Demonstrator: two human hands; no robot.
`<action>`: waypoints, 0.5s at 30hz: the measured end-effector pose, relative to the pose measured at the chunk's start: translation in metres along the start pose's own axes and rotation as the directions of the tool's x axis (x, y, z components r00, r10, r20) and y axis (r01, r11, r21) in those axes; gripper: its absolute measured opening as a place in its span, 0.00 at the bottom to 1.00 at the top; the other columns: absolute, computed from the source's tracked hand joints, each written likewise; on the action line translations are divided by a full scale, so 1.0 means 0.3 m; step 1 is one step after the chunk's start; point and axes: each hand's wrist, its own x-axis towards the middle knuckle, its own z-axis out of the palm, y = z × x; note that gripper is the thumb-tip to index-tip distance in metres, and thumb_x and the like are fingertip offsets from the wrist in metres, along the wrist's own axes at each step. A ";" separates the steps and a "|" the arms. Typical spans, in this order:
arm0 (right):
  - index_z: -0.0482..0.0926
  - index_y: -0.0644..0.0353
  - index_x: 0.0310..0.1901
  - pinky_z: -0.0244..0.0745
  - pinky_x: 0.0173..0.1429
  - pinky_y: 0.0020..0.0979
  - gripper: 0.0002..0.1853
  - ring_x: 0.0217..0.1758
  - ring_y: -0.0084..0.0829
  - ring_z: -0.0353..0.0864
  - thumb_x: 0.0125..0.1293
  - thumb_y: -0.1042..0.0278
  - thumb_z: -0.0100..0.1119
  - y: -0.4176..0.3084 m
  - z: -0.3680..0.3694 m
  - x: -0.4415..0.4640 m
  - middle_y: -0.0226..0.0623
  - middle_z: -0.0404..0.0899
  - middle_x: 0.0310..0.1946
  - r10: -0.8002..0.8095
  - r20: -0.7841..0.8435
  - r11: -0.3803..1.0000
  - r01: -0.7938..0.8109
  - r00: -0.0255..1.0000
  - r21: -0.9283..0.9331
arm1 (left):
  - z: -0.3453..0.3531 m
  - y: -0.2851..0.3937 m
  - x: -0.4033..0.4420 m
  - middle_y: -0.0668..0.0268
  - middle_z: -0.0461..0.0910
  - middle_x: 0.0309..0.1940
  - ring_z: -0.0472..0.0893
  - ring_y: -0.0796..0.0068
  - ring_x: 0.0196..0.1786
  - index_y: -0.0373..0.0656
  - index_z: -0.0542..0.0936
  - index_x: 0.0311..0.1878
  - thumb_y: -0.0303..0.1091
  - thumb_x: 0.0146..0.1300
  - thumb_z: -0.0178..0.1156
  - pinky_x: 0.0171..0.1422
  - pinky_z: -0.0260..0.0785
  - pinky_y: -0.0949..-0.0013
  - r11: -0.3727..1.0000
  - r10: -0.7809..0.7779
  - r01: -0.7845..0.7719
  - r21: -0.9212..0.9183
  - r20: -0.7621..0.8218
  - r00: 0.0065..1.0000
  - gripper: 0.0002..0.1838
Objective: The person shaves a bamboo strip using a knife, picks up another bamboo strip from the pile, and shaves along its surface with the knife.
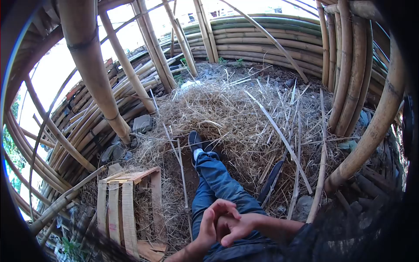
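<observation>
Above my lap, my left hand point(213, 218) is raised with its thumb up and its fingers curved over toward the right. My right hand point(238, 227) meets it from the right, its thumb apart and pointing down-left. The hands overlap, so part of the right fingers is hidden. No object shows in either hand. Below them are my legs in blue trousers point(227, 179), stretched forward and crossed, with a dark shoe point(195, 140) on the dry straw point(205, 113).
A wooden crate point(128, 205) lies to the left of my legs. A dark, long blade-like object point(270, 181) and thin split strips point(279, 131) lie to the right. Upright bamboo poles point(94, 65) and stacked bamboo point(270, 43) surround the straw. Stones point(142, 124) sit at the left.
</observation>
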 end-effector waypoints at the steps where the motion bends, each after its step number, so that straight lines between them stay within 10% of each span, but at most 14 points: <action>1: 0.78 0.69 0.25 0.74 0.32 0.27 0.32 0.27 0.27 0.80 0.62 0.39 0.63 -0.043 0.004 0.000 0.38 0.81 0.23 0.053 0.076 0.997 -0.048 0.996 -0.064 | 0.006 0.004 0.012 0.60 0.79 0.34 0.79 0.70 0.42 0.34 0.73 0.47 0.69 0.70 0.39 0.55 0.69 0.67 0.978 0.021 -0.008 -0.209 0.062 0.998 0.39; 4: 0.77 0.70 0.30 0.76 0.37 0.29 0.31 0.33 0.31 0.81 0.59 0.40 0.67 0.057 0.097 0.004 0.41 0.81 0.30 0.160 -0.130 0.967 -0.182 0.978 -0.180 | 0.003 -0.023 -0.006 0.60 0.78 0.31 0.79 0.69 0.38 0.33 0.74 0.43 0.63 0.70 0.48 0.49 0.71 0.68 0.991 0.037 -0.031 -0.131 0.041 0.998 0.33; 5: 0.68 0.56 0.52 0.55 0.58 0.43 0.31 0.57 0.40 0.61 0.61 0.39 0.65 0.164 0.062 0.108 0.39 0.60 0.55 -0.659 -0.058 0.674 0.553 0.750 -0.490 | -0.002 -0.035 -0.009 0.60 0.78 0.31 0.79 0.69 0.38 0.33 0.74 0.43 0.63 0.70 0.48 0.49 0.71 0.68 0.991 0.038 -0.032 -0.128 0.047 0.998 0.33; 6: 0.62 0.52 0.64 0.45 0.69 0.46 0.34 0.69 0.40 0.53 0.65 0.41 0.61 0.498 0.032 0.293 0.39 0.54 0.66 -0.853 0.437 0.168 0.942 0.287 -0.290 | -0.001 -0.056 -0.015 0.59 0.78 0.29 0.79 0.68 0.36 0.33 0.74 0.39 0.55 0.70 0.50 0.47 0.72 0.67 0.979 0.114 -0.108 -0.173 0.022 0.993 0.27; 15: 0.58 0.50 0.68 0.45 0.72 0.46 0.32 0.71 0.38 0.53 0.70 0.41 0.51 0.484 0.065 0.347 0.34 0.53 0.69 -0.971 0.220 -0.137 0.973 -0.095 -0.186 | 0.005 -0.138 -0.053 0.54 0.80 0.21 0.77 0.65 0.28 0.36 0.72 0.27 0.33 0.65 0.54 0.40 0.72 0.64 0.928 0.269 -0.290 -0.236 -0.118 0.956 0.12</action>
